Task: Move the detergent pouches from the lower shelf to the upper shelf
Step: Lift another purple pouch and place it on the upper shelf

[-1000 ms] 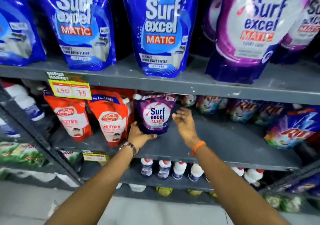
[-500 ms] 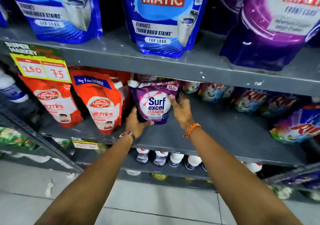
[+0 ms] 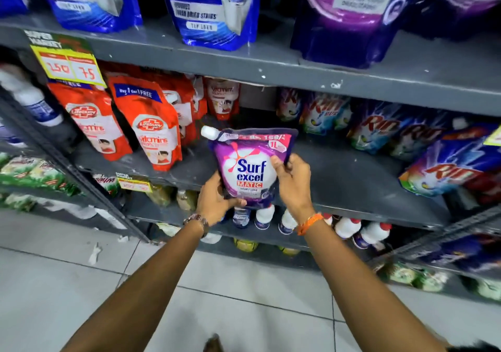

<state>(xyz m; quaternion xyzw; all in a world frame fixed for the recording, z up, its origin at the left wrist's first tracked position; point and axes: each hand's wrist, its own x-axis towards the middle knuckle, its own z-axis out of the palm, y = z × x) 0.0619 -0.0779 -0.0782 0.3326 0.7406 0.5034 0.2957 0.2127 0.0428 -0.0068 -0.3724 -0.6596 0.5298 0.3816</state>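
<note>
The purple Surf Excel Matic pouch (image 3: 250, 166) hung upright, spout cap at 11 o'clock, clear of the lower shelf (image 3: 352, 181). The left hand (image 3: 217, 202) was clamped under its base, the right hand (image 3: 294, 179) closed on its right edge. The upper shelf (image 3: 271, 61) lay at 12 o'clock, with a bare gap between the blue pouch (image 3: 211, 7) and the large purple pouch (image 3: 352, 18).

My hands: two, left (image 3: 217, 202) and right (image 3: 294, 181)
Small purple plastic Surf Excel pouch (image 3: 250, 167): one
Big blue plastic pouches (image 3: 214, 10): two in full view
Yellow paper price tag (image 3: 69, 65): one
</note>
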